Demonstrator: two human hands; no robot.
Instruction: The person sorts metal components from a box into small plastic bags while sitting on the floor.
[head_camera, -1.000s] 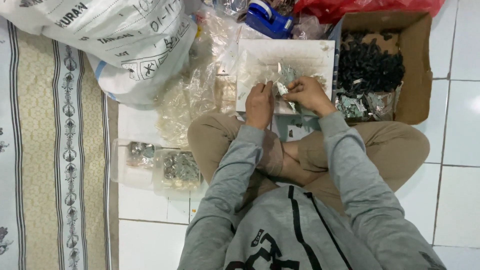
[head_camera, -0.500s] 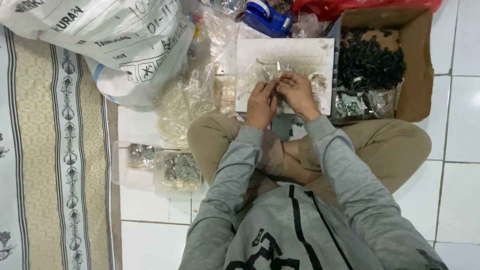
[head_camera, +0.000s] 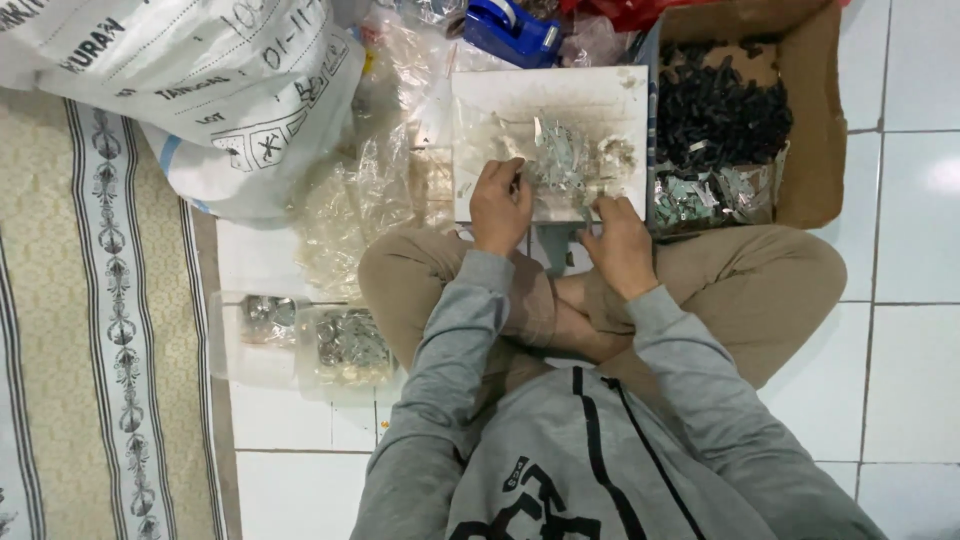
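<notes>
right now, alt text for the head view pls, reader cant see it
A person in a grey hoodie sits cross-legged on a tiled floor, left hand and right hand at a white board strewn with small metal parts. A cardboard box of dark pieces lies to the right, a white sack to the left.

A loose heap of small, thin, silvery metal pieces (head_camera: 560, 165) lies spread on a flat white square board (head_camera: 600, 95), just beyond and between the fingertips. The nearest pieces touch the fingers; the board sits level, its near edge under both hands.
</notes>
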